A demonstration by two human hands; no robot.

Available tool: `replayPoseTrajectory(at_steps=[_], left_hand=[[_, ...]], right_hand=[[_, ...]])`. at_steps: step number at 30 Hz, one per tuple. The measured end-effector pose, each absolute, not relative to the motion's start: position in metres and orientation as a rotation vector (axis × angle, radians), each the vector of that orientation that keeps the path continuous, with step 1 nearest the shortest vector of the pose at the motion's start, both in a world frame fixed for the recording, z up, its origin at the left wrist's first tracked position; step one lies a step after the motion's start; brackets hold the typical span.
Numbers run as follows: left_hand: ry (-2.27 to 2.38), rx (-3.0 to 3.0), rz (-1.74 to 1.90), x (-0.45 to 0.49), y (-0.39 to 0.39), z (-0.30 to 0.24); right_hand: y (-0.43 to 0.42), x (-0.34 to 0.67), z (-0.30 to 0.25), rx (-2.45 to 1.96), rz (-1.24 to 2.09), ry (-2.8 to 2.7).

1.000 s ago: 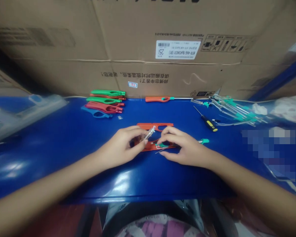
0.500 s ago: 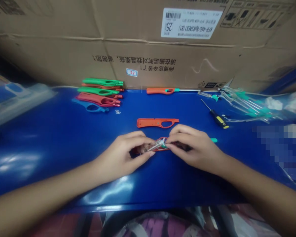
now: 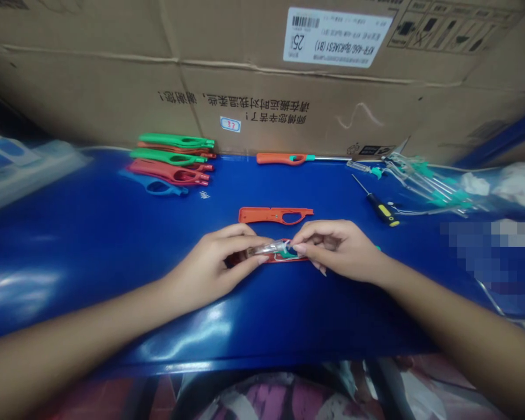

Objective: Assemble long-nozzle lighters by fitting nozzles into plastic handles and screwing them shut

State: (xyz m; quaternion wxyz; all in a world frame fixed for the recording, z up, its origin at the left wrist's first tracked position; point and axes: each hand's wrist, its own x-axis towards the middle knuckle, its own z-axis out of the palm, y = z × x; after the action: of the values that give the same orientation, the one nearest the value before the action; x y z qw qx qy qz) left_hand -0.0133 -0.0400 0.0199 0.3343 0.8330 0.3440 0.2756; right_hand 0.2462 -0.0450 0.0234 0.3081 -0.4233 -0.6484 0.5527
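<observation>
My left hand (image 3: 216, 263) is closed around a small clear plastic tube (image 3: 266, 249), held level over a red plastic shell half (image 3: 284, 257) that lies on the blue table (image 3: 114, 233). My right hand (image 3: 339, 248) pinches the teal-and-wire end of that same tube assembly, fingertips meeting the left hand's. A teal tip shows just beyond my right hand. A second orange shell half (image 3: 275, 215) rests flat just behind both hands.
A pile of green, red and blue shell halves (image 3: 170, 165) sits at the back left. An assembled orange lighter (image 3: 289, 158) lies by the cardboard box (image 3: 262, 76). A yellow-black screwdriver (image 3: 378, 205) and a bundle of clear tubes with teal ends (image 3: 424, 184) lie at right.
The clear tube has gone from tilted upward to lying level over the red shell. My hands have drawn together around it. The view has tipped downward.
</observation>
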Motion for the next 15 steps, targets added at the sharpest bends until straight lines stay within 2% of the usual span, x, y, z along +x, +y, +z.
replayPoseTrajectory(at_steps=[15], left_hand=[[0.945, 2.184, 0.805, -0.0121, -0.0376, 0.0182]], right_hand=[[-0.0450, 0.2423, 0.0214, -1.128, 1.414, -1.685]])
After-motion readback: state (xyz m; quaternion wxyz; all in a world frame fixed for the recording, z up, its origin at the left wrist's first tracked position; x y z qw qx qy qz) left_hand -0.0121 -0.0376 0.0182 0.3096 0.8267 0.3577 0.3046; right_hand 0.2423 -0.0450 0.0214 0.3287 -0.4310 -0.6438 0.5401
